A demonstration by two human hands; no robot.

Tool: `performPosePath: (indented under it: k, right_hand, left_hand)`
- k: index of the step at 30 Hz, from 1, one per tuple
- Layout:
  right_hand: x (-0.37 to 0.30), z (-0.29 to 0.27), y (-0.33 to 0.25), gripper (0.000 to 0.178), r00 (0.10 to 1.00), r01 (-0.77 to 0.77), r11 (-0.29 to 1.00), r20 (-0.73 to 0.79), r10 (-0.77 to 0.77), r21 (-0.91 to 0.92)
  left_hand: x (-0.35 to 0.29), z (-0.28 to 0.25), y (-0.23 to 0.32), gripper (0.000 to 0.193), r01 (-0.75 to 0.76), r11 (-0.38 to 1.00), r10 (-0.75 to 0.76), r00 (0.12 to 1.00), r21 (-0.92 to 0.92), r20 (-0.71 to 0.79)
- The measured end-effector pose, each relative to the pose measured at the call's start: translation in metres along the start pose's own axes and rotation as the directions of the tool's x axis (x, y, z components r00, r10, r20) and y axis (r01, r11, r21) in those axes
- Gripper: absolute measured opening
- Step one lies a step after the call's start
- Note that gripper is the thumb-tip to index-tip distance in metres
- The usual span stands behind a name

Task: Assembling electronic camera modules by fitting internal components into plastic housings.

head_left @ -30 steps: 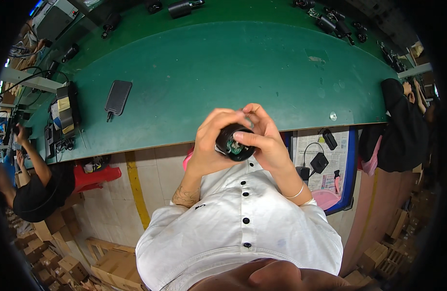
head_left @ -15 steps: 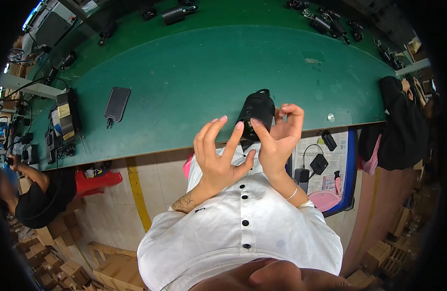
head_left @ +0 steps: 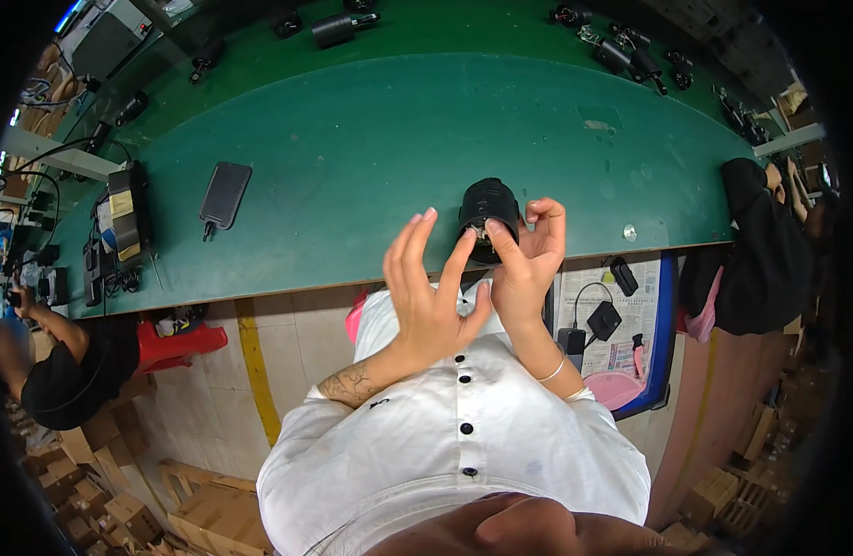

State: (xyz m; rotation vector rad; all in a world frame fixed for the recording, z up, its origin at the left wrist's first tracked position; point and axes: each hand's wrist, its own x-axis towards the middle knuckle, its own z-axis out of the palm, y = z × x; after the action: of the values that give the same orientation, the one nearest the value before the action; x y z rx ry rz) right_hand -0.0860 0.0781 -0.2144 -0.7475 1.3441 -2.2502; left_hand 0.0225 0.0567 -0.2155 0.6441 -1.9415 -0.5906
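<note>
A black cylindrical housing (head_left: 490, 197) is at the front edge of the green table, its open end toward me. Small metallic and light parts show inside that end; their kind is too small to make out. My left hand (head_left: 425, 310) has its fingers spread, and the index fingertip touches the left side of the opening. With the thumb at the opening and other fingers along the right side, my right hand (head_left: 524, 278) grips the housing. Some of the right fingers are hidden behind it.
A flat black rectangular device (head_left: 226, 195) lies to the left on the table (head_left: 352, 167). Several black cylindrical units (head_left: 334, 30) line the far side. Below the right edge, a blue-rimmed tray (head_left: 665, 324) holds cables and adapters. Co-workers sit at both sides, one in a black sleeve (head_left: 755, 250).
The housing has turned from a slant to point more straight at me, showing more of its open end. Both hands have shifted slightly with it.
</note>
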Motion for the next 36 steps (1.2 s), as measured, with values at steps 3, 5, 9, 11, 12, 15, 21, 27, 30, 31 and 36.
performPosePath:
  k: [3, 5, 9, 11, 12, 15, 21, 27, 30, 31, 36]
  right_hand:
    - [0.001, -0.004, 0.0, 0.049, 0.998, -0.066, 0.997, 0.006, 0.066, 0.032]
    - [0.001, -0.004, 0.0, 0.049, 0.996, -0.088, 0.995, 0.009, 0.087, 0.043]
    - [0.0, -0.004, 0.0, 0.051, 0.99, -0.137, 0.986, -0.008, 0.139, 0.091]
    - [-0.003, -0.004, 0.002, 0.05, 0.992, -0.129, 0.988, 0.008, 0.128, 0.086]
    - [-0.005, -0.004, 0.004, 0.049, 0.992, -0.123, 0.989, 0.023, 0.121, 0.078]
    - [-0.007, -0.003, 0.005, 0.048, 0.993, -0.109, 0.992, 0.05, 0.106, 0.065]
    - [-0.007, -0.001, 0.005, 0.048, 0.997, -0.062, 0.997, 0.042, 0.06, 0.042]
    - [-0.006, 0.006, -0.003, 0.047, 0.989, -0.143, 0.986, -0.027, 0.146, 0.088]
    - [-0.004, 0.006, -0.008, 0.046, 0.971, -0.222, 0.966, -0.058, 0.231, 0.13]
    - [-0.002, 0.004, -0.008, 0.042, 0.959, -0.268, 0.948, -0.045, 0.279, 0.17]
    - [0.011, -0.001, -0.015, 0.028, 0.868, -0.476, 0.799, 0.053, 0.493, 0.367]
  left_hand:
    - [0.004, -0.002, -0.002, 0.054, -0.114, 0.907, 0.129, 0.992, 0.405, -0.01]
    - [0.007, -0.004, -0.006, 0.05, -0.145, 0.836, 0.172, 0.985, 0.529, -0.002]
    - [0.015, -0.008, -0.018, 0.03, -0.267, 0.604, 0.347, 0.936, 0.751, 0.054]
    - [0.022, -0.013, -0.021, 0.027, -0.32, 0.594, 0.393, 0.916, 0.738, 0.082]
    - [0.026, -0.016, -0.021, 0.023, -0.371, 0.583, 0.434, 0.894, 0.723, 0.109]
    - [0.032, -0.021, -0.019, 0.015, -0.473, 0.553, 0.516, 0.841, 0.686, 0.164]
    - [0.028, -0.019, -0.009, 0.019, -0.345, 0.816, 0.299, 0.939, 0.464, 0.172]
    - [0.014, 0.007, 0.008, 0.024, -0.185, 0.867, 0.165, 0.983, 0.464, 0.083]
    - [0.009, 0.013, 0.013, 0.027, -0.194, 0.803, 0.179, 0.98, 0.563, 0.084]
    - [0.009, 0.011, 0.017, 0.029, -0.195, 0.8, 0.169, 0.981, 0.567, 0.099]
    - [0.026, -0.009, 0.032, 0.036, -0.233, 0.883, 0.179, 0.97, 0.407, 0.167]
